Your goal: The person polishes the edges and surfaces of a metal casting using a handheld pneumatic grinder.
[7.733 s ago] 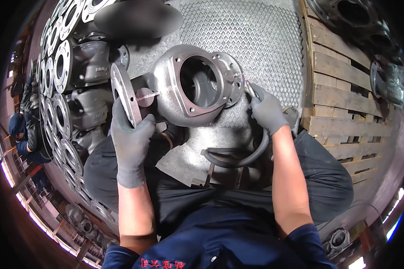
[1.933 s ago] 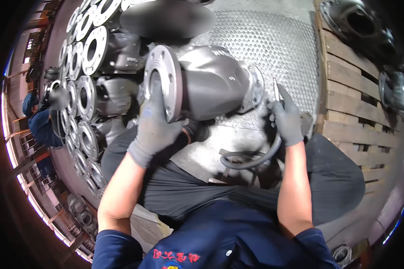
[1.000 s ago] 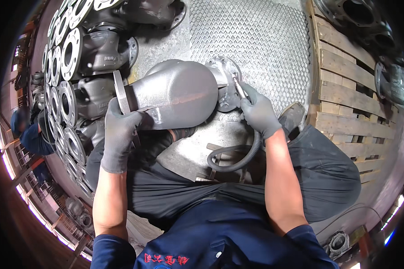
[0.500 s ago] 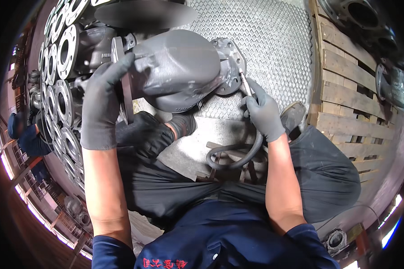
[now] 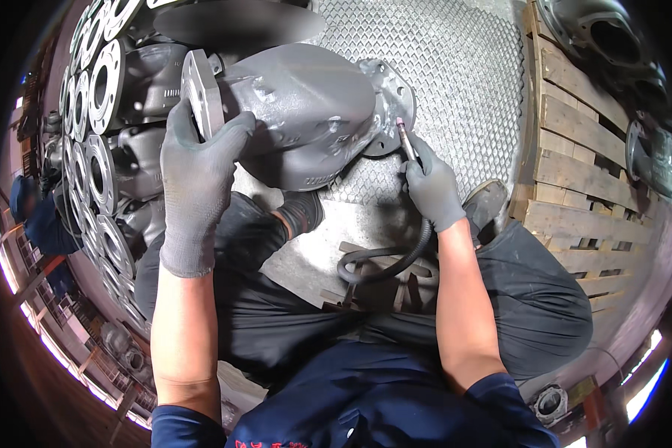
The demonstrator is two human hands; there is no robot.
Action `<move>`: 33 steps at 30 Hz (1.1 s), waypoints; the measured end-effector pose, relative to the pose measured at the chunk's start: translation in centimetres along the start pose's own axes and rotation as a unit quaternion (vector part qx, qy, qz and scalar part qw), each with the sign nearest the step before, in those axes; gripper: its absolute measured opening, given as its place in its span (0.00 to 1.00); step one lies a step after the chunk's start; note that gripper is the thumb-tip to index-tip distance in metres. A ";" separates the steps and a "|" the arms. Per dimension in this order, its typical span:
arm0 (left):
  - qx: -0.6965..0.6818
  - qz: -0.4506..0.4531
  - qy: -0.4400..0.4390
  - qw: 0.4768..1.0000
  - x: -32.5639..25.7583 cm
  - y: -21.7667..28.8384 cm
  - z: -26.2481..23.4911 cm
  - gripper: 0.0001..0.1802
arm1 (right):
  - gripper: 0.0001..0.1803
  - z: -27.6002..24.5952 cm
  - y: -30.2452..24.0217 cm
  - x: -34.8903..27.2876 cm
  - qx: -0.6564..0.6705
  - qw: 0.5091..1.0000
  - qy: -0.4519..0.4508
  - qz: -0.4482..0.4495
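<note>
We find the valve body casting (image 5: 299, 119) ahead of our knees on the chequered floor plate (image 5: 455, 82). Our left hand (image 5: 198, 168) is on its left flange, our right hand (image 5: 429, 187) with the pencil grinder (image 5: 407, 142) at its right flange. Stacked flanged castings (image 5: 97, 149) lie left, wooden pallets (image 5: 582, 172) right.

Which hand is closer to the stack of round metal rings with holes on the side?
Left. The left hand grips the big grey metal valve body beside the row of grey round metal flanges. The right hand holds a thin grinding tool, farther away.
</note>
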State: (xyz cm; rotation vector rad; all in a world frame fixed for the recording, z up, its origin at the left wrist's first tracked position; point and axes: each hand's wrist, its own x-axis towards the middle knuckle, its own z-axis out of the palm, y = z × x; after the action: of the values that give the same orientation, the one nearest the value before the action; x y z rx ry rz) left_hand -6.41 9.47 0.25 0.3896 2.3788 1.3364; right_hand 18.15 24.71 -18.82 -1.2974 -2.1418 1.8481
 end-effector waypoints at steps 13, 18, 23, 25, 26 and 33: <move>0.000 -0.004 0.012 1.000 0.2 0.5 0.5 0.27 | 0.32 0.2 -0.3 1.5 -0.082 0.996 0.023 -0.007; -0.018 -0.029 0.014 0.999 0.9 0.4 0.3 0.27 | 0.31 1.7 0.2 1.6 -0.096 0.994 0.023 -0.044; -0.072 -0.045 0.009 0.996 1.3 1.2 0.7 0.26 | 0.31 3.5 -0.7 2.1 -0.102 0.993 0.056 -0.009; -0.043 -0.054 0.020 0.997 1.4 1.3 0.6 0.24 | 0.31 3.7 -1.4 3.2 -0.110 0.992 0.065 -0.007; -0.043 -0.053 0.018 0.997 1.4 1.3 0.6 0.24 | 0.31 3.5 -2.1 3.6 -0.099 0.993 0.064 -0.016; -0.032 -0.060 0.007 0.998 1.5 1.5 0.6 0.23 | 0.32 4.8 2.1 1.9 -0.132 0.989 0.065 -0.033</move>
State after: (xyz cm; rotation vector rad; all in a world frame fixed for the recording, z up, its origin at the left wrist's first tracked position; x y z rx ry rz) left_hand -7.39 11.33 0.95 0.2163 2.3233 1.3605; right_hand 15.62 21.86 -22.84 -1.3309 -2.3877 1.4507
